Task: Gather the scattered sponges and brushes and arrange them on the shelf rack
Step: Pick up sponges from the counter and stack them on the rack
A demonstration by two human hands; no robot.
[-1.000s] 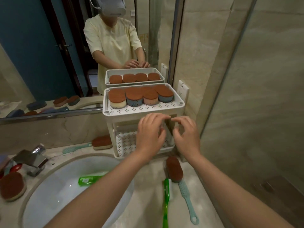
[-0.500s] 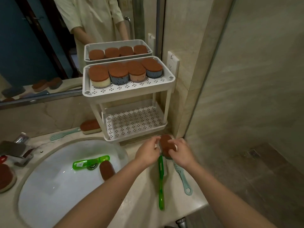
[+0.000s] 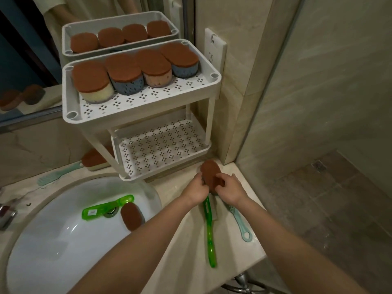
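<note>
- Both hands meet at the desk's (image 3: pixel 186 262) far right corner, just in front of the shelf rack (image 3: pixel 214 85); the left hand (image 3: pixel 196 190) curls its fingers round one side of a brown scrub pad (image 3: pixel 209 170) and the right hand (image 3: pixel 230 189) pinches the other side, so the pad stands tilted up.
- A green handle (image 3: pixel 209 230) and a teal handle (image 3: pixel 238 221) trail back toward the desk's near edge; the hands cover the joints, so I cannot tell which handle carries the pad; the two-sided hold probably steadies a long brush for lifting.
- Four sponges (image 3: pixel 125 73) sit in a row on the top tier, brown faces up; that likely leaves the lower tier (image 3: pixel 161 147) for brushes.
- Not yet gathered: a green brush (image 3: pixel 106 209) and a loose brown pad (image 3: pixel 132 216) in the sink (image 3: pixel 42 240); a brown-topped brush (image 3: pixel 95 160) on the desk left of the rack.
</note>
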